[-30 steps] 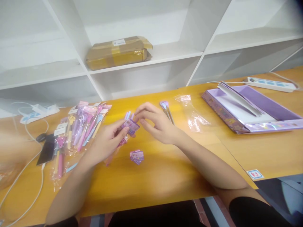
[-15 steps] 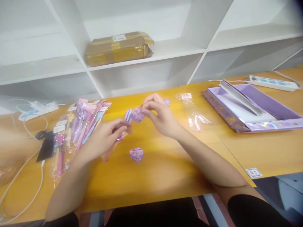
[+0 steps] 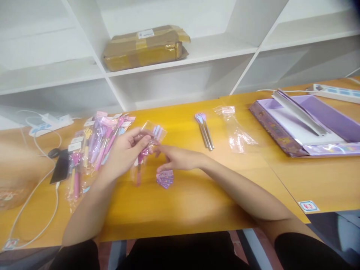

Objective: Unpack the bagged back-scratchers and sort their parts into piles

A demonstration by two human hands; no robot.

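My left hand [image 3: 128, 152] is closed on a clear plastic bag [image 3: 161, 134]. Light blue and lilac handle ends [image 3: 157, 131] show through the bag's far end. Below the fingers, a pink hand-shaped back scratcher [image 3: 139, 168] in clear wrap points toward me. My right hand [image 3: 180, 157] has its index finger stretched to the bag beside the left fingertips and its thumb apart. No card shows in it. Under the right thumb lies a fanned pile of small purple printed cards [image 3: 165, 180]. Two back scratchers [image 3: 204, 131] with metal rods and pastel claws lie beyond my right hand.
Several wrapped back scratchers [image 3: 104, 138] and a phone [image 3: 59, 167] with a white cable lie left. To the right are an empty clear bag [image 3: 237, 131], an open purple box [image 3: 277, 131] and a power strip [image 3: 337, 93]. A taped parcel [image 3: 146, 48] sits on the shelf.
My right hand has come down and left from above the bag, and the purple card it held has left its fingers. The card pile is more fanned out. The metal-rod back scratchers are now uncovered.
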